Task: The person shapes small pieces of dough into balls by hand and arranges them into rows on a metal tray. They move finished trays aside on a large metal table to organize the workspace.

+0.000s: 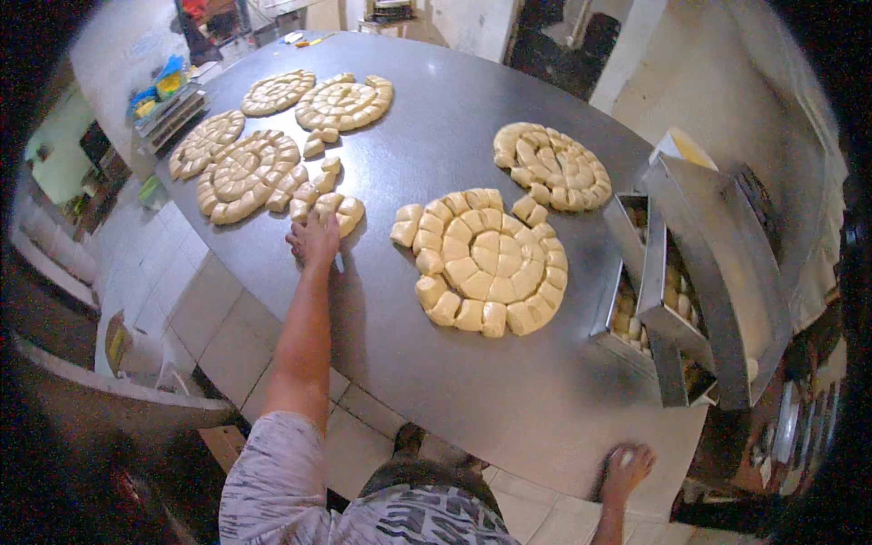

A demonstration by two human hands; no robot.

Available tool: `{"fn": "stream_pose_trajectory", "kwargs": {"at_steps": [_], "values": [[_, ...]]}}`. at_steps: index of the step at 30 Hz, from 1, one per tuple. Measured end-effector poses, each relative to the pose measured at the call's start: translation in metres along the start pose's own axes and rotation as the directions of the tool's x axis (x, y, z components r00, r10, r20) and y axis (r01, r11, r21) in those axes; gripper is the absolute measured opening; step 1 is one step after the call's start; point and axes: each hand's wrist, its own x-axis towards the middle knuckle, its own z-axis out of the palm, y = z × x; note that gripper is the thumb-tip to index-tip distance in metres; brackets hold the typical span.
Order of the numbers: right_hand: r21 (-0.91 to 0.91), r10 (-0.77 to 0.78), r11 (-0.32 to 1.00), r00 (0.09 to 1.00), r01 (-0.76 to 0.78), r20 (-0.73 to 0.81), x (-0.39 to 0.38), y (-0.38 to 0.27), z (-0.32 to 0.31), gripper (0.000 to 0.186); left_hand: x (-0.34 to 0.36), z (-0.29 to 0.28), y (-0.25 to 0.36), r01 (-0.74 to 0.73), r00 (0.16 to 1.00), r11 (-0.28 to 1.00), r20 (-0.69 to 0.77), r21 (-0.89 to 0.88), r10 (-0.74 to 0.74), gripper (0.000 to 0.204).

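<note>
My left hand reaches across the table to the near edge of a small cut dough slab, its fingers curled at the dough. A small pale object shows beside that wrist; its kind is unclear. Loose dough pieces trail from this slab toward a scored dough round on the left. My right hand rests near the table's close right edge, fingers curled over something pale that I cannot make out. Between the hands, farther in, lies a large dough round cut into rings of chunks.
More cut dough rounds lie at the far left and far right. Long metal pans, some holding dough balls, are stacked on the right edge. Stacked trays stand beyond the left edge of the grey table.
</note>
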Motion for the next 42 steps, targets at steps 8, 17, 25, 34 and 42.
{"fn": "stream_pose_trajectory", "kwargs": {"at_steps": [8, 17, 25, 34, 42], "values": [[0.356, -0.131, 0.927, 0.991, 0.115, 0.024, 0.007, -0.074, -0.030, 0.028, -0.007, -0.016, -0.038, -0.138, 0.956, 0.912, 0.188, -0.387, 0.224, 0.046], [0.335, -0.062, 0.941, 0.997, 0.046, 0.036, 0.034, -0.002, -0.010, 0.024, -0.202, -0.122, 0.040, 0.323, 0.637, 0.552, 0.608, -0.769, 0.473, 0.083], [0.347, -0.096, 0.935, 0.994, 0.074, 0.046, 0.062, 0.042, -0.008, 0.032, -0.275, -0.055, 0.083, 0.577, 0.631, 0.346, 0.672, -0.740, 0.388, 0.064], [0.917, -0.044, 0.378, 0.992, 0.128, -0.120, 0.215, 0.143, -0.180, 0.038, -0.329, -0.048, 0.101, 0.617, 0.478, 0.398, 0.724, -0.679, 0.497, 0.033], [0.396, -0.365, 0.878, 0.910, 0.268, 0.195, 0.311, 0.116, -0.210, 0.030, -0.386, -0.102, 0.183, 0.556, 0.539, 0.316, 0.623, -0.769, 0.567, 0.029]]}}
